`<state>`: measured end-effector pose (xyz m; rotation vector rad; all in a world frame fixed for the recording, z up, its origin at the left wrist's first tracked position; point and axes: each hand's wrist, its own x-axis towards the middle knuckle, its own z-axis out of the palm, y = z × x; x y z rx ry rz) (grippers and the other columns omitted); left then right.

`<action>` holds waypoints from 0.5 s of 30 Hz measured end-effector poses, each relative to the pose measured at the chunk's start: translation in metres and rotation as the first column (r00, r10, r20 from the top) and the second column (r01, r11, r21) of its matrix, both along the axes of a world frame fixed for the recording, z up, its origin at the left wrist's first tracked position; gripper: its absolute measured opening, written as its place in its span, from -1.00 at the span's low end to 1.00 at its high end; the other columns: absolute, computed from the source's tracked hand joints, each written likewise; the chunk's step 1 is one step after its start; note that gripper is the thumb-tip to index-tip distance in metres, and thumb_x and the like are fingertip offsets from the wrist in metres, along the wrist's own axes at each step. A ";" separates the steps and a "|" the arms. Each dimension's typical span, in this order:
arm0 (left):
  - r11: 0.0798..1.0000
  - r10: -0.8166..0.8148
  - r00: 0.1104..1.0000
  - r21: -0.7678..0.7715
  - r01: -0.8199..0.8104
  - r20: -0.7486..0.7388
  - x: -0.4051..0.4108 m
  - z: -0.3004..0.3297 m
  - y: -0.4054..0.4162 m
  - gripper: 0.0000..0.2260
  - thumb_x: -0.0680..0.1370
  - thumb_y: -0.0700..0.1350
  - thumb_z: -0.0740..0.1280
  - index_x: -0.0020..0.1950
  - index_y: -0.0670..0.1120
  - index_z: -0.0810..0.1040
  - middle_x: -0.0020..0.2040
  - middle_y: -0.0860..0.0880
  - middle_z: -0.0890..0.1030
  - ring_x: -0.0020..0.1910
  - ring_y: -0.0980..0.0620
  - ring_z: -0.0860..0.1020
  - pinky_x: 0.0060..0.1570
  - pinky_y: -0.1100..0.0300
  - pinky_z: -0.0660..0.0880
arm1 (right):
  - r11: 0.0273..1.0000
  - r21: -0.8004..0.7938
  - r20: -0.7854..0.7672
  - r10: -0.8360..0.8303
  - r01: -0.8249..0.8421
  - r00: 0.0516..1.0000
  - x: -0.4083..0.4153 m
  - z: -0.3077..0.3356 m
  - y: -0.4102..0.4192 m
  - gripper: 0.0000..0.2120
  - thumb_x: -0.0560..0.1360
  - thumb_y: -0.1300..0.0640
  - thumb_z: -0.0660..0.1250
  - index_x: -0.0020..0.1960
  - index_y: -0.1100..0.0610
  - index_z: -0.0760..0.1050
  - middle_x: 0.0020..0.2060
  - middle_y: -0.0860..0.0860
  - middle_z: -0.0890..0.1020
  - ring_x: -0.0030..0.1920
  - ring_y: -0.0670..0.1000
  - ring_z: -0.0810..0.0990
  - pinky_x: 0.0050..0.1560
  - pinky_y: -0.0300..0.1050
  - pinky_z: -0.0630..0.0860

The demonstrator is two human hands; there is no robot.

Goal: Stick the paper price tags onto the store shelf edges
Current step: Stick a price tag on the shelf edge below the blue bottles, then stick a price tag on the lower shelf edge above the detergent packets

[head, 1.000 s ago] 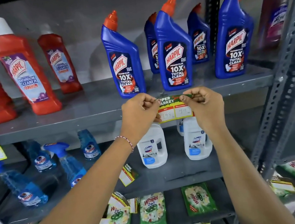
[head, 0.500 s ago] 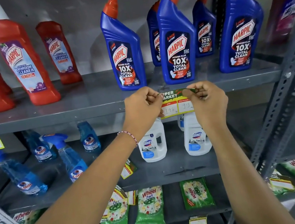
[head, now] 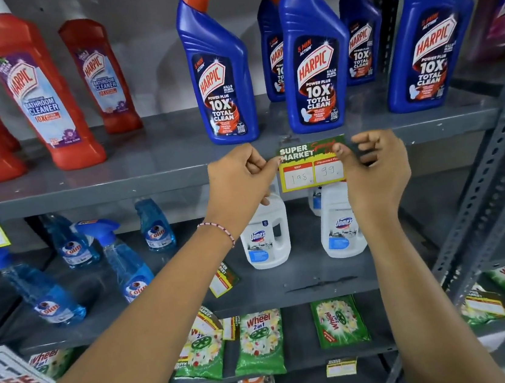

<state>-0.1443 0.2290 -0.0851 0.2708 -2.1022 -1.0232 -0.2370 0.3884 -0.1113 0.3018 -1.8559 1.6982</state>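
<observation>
On the front lip of the upper shelf [head: 148, 185], the price tag [head: 311, 165] now sits flat and fully readable, its boxes marked 198 and 99; a second ago your knuckles covered its top band. Your left hand [head: 240, 180] pinches the tag's left edge with fingers curled closed, while your right hand [head: 375, 169] has loosened, thumb pressing the top right corner and the other fingers lifting clear. That suggests the tag is stuck and nearly ready to let go. Above it stand blue Harpic bottles [head: 313, 66]; below, two white Domex jugs [head: 264, 234] sit on the next shelf down.
</observation>
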 end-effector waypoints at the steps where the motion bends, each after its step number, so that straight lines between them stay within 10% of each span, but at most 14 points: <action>1: 1.000 -0.003 1.000 0.000 0.003 -0.003 0.002 -0.004 -0.005 -0.75 0.48 -0.09 0.50 -0.26 -0.20 0.52 -0.42 -0.14 0.62 -0.50 -0.01 0.63 -0.52 0.13 0.61 | 0.999 -0.039 0.010 0.002 -0.001 1.000 0.002 -0.004 -0.002 -0.83 0.46 0.05 0.48 -0.07 0.00 0.49 -0.10 -0.01 0.60 -0.22 -0.15 0.51 -0.14 -0.31 0.52; 8: 0.998 -0.060 0.993 0.035 0.056 0.100 0.025 -0.065 -0.055 -0.81 0.44 -0.03 0.53 -0.29 -0.04 0.59 -0.40 -0.01 0.63 -0.47 0.15 0.61 -0.38 0.29 0.59 | 0.980 -0.186 0.089 0.094 -0.076 0.992 0.029 -0.062 -0.037 -0.91 0.53 0.17 0.38 -0.08 0.10 0.47 -0.26 -0.20 0.54 -0.29 -0.31 0.50 -0.21 -0.49 0.40; 12: 0.991 0.003 0.957 0.126 -0.041 0.289 0.045 -0.122 -0.098 -0.88 0.45 -0.13 0.52 -0.25 0.03 0.63 -0.24 -0.07 0.72 -0.27 0.02 0.66 -0.13 0.06 0.66 | 0.962 -0.039 0.240 0.271 -0.269 0.932 0.043 -0.113 -0.070 -0.93 0.51 0.21 0.41 -0.07 0.15 0.52 -0.24 -0.07 0.61 -0.25 -0.16 0.56 -0.16 -0.33 0.46; 15: 0.995 0.022 0.885 0.074 -0.063 0.465 0.071 -0.167 -0.131 -0.87 0.44 -0.19 0.51 -0.21 0.03 0.65 -0.23 0.04 0.69 -0.29 0.32 0.61 -0.06 0.27 0.61 | 0.907 0.062 0.426 0.353 -0.416 0.833 0.062 -0.160 -0.098 -0.91 0.48 0.19 0.44 -0.10 0.02 0.57 -0.22 -0.04 0.67 -0.19 -0.08 0.64 -0.10 -0.22 0.54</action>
